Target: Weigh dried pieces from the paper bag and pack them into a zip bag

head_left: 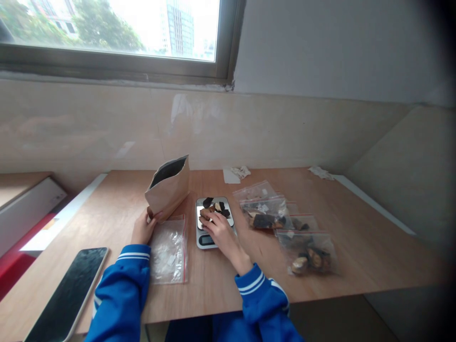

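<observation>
A small digital kitchen scale (200,237) stands on the table, its plate bearing several dried, dark brown and pale slices (218,207). My right hand (223,233) reaches over the plate from the front, its fingers closed down on some of the slices; the fingertips partly hide them. To the left, a brown kraft paper bag (169,190) stands tilted with its mouth open. At its lower left corner, my left hand (144,227) grips it with bent fingers. Below the bag lies a clear zip bag (169,256) with a red seal, flat on the table.
Several clear zip bags (308,256) with dark dried slices overlap right of the scale. A large phone or tablet (69,289) lies at the front left edge. White paper (231,176) and a crumpled tissue (241,172) lie near the wall, below a window (142,28).
</observation>
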Demonstrator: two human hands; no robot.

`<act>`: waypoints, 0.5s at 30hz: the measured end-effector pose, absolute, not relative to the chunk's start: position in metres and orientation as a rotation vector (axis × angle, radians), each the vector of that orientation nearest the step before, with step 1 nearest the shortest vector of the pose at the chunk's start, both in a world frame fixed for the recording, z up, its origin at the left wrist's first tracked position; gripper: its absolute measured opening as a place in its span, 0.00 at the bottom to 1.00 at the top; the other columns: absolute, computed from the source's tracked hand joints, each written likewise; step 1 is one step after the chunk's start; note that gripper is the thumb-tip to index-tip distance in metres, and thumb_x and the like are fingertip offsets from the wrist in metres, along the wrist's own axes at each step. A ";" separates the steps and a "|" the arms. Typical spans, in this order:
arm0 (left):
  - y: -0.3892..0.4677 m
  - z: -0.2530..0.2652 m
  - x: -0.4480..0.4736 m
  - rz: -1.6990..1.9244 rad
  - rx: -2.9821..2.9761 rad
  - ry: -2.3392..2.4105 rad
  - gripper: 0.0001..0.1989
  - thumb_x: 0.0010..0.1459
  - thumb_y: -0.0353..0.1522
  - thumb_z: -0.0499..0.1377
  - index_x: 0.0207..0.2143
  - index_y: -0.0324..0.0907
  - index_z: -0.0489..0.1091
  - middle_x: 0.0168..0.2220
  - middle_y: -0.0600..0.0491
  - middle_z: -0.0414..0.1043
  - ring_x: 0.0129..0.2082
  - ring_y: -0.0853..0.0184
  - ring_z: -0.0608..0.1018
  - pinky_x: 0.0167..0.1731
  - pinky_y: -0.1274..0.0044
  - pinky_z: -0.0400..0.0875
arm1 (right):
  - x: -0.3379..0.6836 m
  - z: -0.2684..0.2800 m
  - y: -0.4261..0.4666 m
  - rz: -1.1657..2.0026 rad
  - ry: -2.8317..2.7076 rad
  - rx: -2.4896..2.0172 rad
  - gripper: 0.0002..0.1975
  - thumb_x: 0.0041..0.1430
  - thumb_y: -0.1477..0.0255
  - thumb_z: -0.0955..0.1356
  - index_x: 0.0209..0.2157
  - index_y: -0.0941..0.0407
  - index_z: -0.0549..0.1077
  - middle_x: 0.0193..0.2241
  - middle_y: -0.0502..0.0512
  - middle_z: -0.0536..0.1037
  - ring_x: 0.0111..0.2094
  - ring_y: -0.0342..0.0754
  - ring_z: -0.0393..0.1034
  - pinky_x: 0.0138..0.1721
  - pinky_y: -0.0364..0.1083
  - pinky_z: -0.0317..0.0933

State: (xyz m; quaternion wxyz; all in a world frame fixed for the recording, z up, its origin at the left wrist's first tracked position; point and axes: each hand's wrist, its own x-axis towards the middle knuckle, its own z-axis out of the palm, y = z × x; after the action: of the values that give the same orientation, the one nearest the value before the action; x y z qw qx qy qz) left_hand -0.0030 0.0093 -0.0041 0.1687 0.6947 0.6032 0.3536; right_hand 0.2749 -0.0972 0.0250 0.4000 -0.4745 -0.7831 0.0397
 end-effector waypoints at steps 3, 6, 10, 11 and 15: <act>0.009 -0.003 -0.002 1.012 1.979 1.709 0.23 0.52 0.47 0.54 0.43 0.40 0.70 0.40 0.49 0.77 0.41 0.57 0.76 0.39 0.74 0.69 | 0.287 0.030 -0.107 0.161 -1.922 -1.207 0.24 0.61 0.83 0.58 0.55 0.50 0.67 0.56 0.56 0.68 0.56 0.51 0.62 0.56 0.56 0.60; 0.009 -0.002 -0.002 1.013 1.989 1.709 0.24 0.53 0.48 0.53 0.43 0.40 0.70 0.40 0.49 0.77 0.40 0.57 0.76 0.38 0.75 0.69 | 0.302 0.022 -0.117 0.182 -1.728 -1.274 0.26 0.62 0.83 0.53 0.59 0.51 0.61 0.57 0.57 0.65 0.59 0.49 0.58 0.59 0.56 0.56; 0.011 -0.002 -0.001 1.012 1.984 1.719 0.25 0.53 0.48 0.53 0.43 0.39 0.70 0.40 0.47 0.77 0.39 0.57 0.77 0.38 0.74 0.69 | 0.315 -0.002 -0.120 0.171 -1.456 -1.322 0.18 0.64 0.75 0.57 0.56 0.56 0.61 0.52 0.63 0.68 0.55 0.50 0.63 0.55 0.54 0.61; 0.011 -0.002 -0.001 1.014 1.982 1.719 0.25 0.53 0.49 0.52 0.44 0.39 0.70 0.40 0.47 0.77 0.39 0.57 0.77 0.38 0.74 0.69 | 0.316 -0.007 -0.120 0.192 -1.412 -1.318 0.17 0.64 0.74 0.58 0.54 0.56 0.61 0.49 0.63 0.69 0.52 0.50 0.66 0.52 0.52 0.63; 0.012 -0.002 -0.001 1.004 1.984 1.732 0.26 0.53 0.49 0.51 0.44 0.38 0.71 0.41 0.45 0.77 0.38 0.57 0.77 0.38 0.73 0.69 | 0.316 -0.015 -0.117 0.206 -1.407 -1.326 0.11 0.63 0.72 0.61 0.47 0.56 0.66 0.42 0.60 0.72 0.45 0.49 0.69 0.46 0.50 0.65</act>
State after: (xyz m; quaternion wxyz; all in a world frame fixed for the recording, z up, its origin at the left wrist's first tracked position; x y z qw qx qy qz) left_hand -0.0011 0.0120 -0.0024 0.1610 0.6948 0.6065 0.3515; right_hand 0.3158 -0.1170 -0.0149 0.5637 -0.5632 -0.5978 0.0874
